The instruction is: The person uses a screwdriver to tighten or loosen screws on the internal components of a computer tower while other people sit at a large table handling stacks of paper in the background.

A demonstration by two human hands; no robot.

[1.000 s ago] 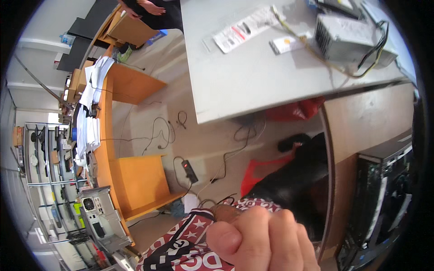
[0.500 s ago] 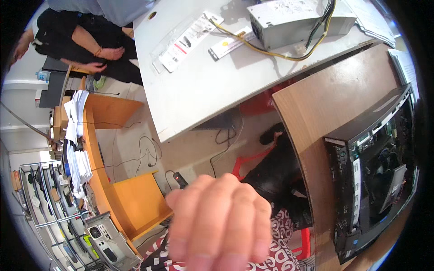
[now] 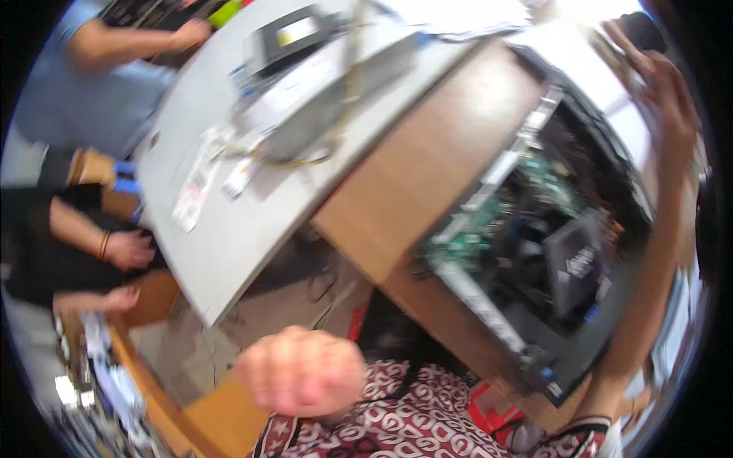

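Observation:
My left hand (image 3: 298,370) is curled closed at the lower centre; its palm and whatever it may hold are hidden. My right arm stretches up the right side, the blurred right hand (image 3: 668,95) near a dark object (image 3: 644,30) at the far upper right; its grip is unclear. Beside that arm an opened black computer case (image 3: 477,309), showing a green board (image 3: 473,240), a fan and a dark plate (image 3: 573,267), lies on a brown wooden tabletop (image 3: 408,191).
A grey table (image 3: 221,267) bears a power supply (image 3: 305,99) with cables, a black drive (image 3: 290,42) and a flat package (image 3: 191,195). Two people, one in blue (image 3: 92,114), one in black (image 3: 30,252), are at the left. An orange desk (image 3: 149,412) stands lower left.
The view has swung right and blurred, bringing the computer case toward the centre. My right arm has entered on the right. My left hand stays closed. The person in blue shows more.

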